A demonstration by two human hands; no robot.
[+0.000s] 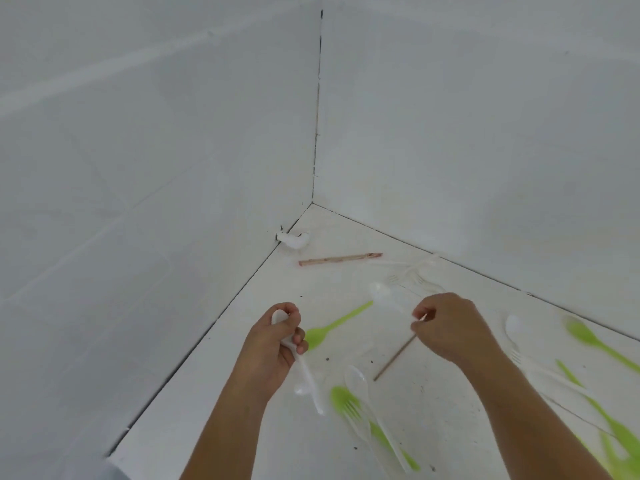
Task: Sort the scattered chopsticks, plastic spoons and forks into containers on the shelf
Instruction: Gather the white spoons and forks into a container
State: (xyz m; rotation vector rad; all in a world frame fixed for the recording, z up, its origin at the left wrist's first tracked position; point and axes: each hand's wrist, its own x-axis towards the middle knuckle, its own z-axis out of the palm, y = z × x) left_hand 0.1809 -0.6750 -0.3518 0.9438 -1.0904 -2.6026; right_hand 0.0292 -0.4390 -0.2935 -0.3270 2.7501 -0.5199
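Note:
My left hand (pixel 277 341) is closed around white plastic spoons (pixel 304 379); a bowl sticks up above the fingers and the handles hang below. My right hand (pixel 446 327) pinches the top end of a thin wooden chopstick (pixel 394 358), which slants down to the white shelf surface (pixel 346 233). A green spoon (pixel 332 327) lies between my hands. A white spoon (pixel 384 296) lies just beyond it. A reddish-brown chopstick (pixel 341 259) lies near the corner. No container is in view.
Clear forks (pixel 412 275) lie by the right wall. A clear spoon (pixel 360 386), clear fork and green spoon (pixel 343 398) overlap near the front. More green and white utensils (pixel 588 341) spread to the right. A white lump (pixel 294 240) sits in the corner between white tiled walls.

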